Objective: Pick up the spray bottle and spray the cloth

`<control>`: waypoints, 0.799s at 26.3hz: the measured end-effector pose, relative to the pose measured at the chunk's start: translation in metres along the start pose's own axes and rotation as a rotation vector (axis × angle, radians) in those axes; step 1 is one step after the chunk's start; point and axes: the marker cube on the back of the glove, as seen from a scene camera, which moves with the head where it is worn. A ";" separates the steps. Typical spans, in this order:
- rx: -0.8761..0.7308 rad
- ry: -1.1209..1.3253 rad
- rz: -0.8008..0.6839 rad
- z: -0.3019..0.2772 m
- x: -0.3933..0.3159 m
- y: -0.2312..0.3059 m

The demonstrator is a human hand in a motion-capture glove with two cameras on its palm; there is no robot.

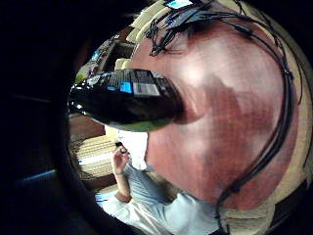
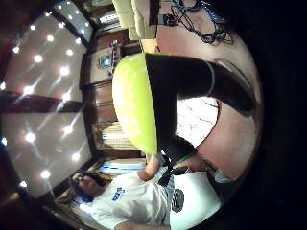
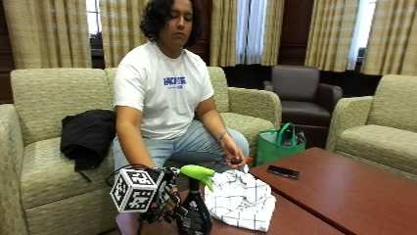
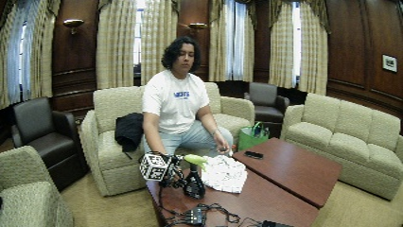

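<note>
The gloved right hand [image 3: 171, 199] has its fingers curled round the dark, glossy plastic spray bottle with the lime-green trigger head [image 3: 194, 208]. The bottle stands upright at the near edge of the reddish-brown wooden table [image 3: 338, 196]; whether it has left the surface is hard to tell. Its nozzle points at the white, black-checked cloth [image 3: 241, 199] heaped just beside it. Judged so, the pickup is in hand — next comes a squeeze of the trigger, aimed at the cloth.

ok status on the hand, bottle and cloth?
Right hand grips spray bottle, upright, near table edge. Nozzle faces cloth beside it. Phone clear of the path.
</note>
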 end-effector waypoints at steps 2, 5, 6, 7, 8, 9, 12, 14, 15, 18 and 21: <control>-0.005 0.005 0.002 0.004 -0.001 -0.006; -0.016 0.011 0.000 0.010 -0.003 -0.012; -0.021 0.009 -0.001 0.012 -0.004 -0.014; -0.025 0.006 -0.003 0.014 -0.005 -0.017; -0.030 0.002 -0.006 0.016 -0.006 -0.019; -0.034 -0.004 -0.010 0.017 -0.007 -0.021; -0.042 -0.025 -0.027 0.022 -0.009 -0.028; -0.043 -0.037 -0.039 0.025 -0.010 -0.033; -0.044 -0.044 -0.045 0.027 -0.010 -0.034; -0.045 -0.062 -0.061 0.032 -0.010 -0.040; -0.040 -0.085 -0.081 0.038 -0.011 -0.046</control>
